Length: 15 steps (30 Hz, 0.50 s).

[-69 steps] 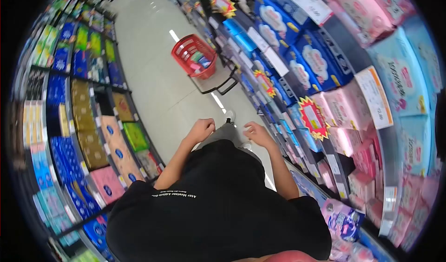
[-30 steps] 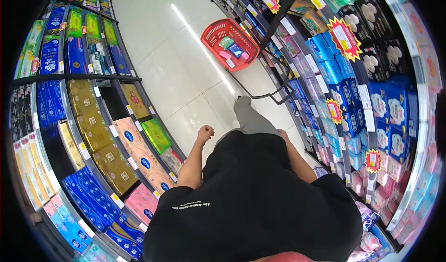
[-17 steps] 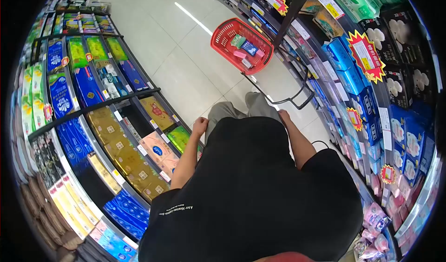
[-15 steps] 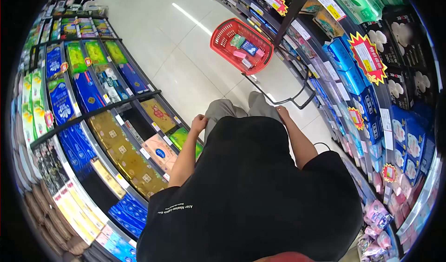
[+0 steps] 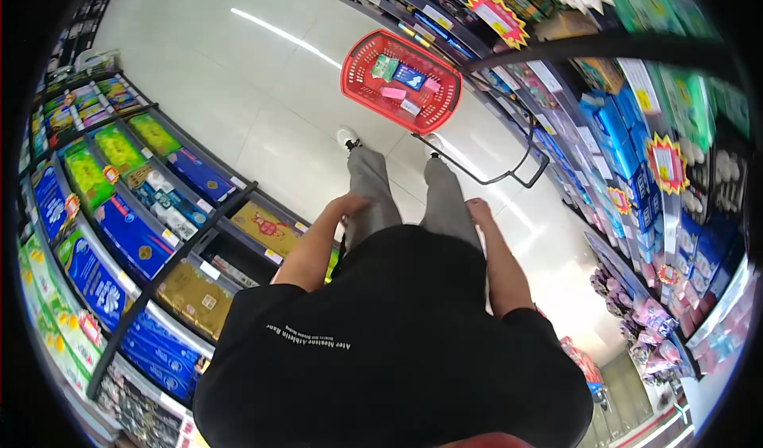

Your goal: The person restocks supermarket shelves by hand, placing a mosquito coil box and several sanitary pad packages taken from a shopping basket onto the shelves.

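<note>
Beside my left thigh hangs my left hand (image 5: 350,204), blurred, with its fingers hard to make out. My right hand (image 5: 478,211) hangs by the outside of my right thigh, its fingers mostly turned from view. Nothing shows in either hand. On the floor ahead stands a red shopping basket (image 5: 354,98), apart from both hands. Inside it lie a green pack (image 5: 385,67), a blue pack (image 5: 409,77), small pink items (image 5: 393,93) and a whitish pack (image 5: 410,107). A long black handle (image 5: 477,179) stretches from the basket toward the right shelves.
Shelves of packaged tissues (image 5: 127,233) line my left side. On the right, shelves hold blue packs (image 5: 624,142) and pink packs, with starburst price tags (image 5: 666,164) sticking out. A dark blurred bar (image 5: 604,47) crosses the upper right. Tiled floor (image 5: 278,90) runs between the shelves.
My legs have swung into fuller view, with both shoes showing. The basket, standing on the floor, appears slightly further left. The shelves have shifted in view, and both hands remain beside my thighs.
</note>
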### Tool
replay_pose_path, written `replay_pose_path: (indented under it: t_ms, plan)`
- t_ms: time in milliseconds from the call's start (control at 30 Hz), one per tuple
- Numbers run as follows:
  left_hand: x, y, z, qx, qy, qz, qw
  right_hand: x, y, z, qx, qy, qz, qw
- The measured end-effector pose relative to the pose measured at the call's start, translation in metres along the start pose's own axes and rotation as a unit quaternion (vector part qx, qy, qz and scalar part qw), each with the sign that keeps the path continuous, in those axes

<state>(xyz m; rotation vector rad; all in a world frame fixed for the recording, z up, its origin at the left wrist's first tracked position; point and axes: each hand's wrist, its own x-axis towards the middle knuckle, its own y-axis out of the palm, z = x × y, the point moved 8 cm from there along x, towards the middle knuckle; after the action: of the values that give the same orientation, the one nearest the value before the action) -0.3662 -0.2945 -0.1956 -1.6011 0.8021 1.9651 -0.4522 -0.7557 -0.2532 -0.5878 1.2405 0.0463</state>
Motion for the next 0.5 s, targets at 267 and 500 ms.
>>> replay_pose_path:
  t_ms: [267, 500]
  plan:
    - [0.110, -0.014, 0.032, 0.359, 0.078, -0.051, 0.929, 0.012, 0.082, 0.181, 0.090, -0.067, 0.173, 0.979]
    - [0.069, -0.117, 0.007, 0.103, 0.010, -0.326, 0.940, 0.190, 0.088, 0.282, -0.264, -0.338, -0.130, 0.894]
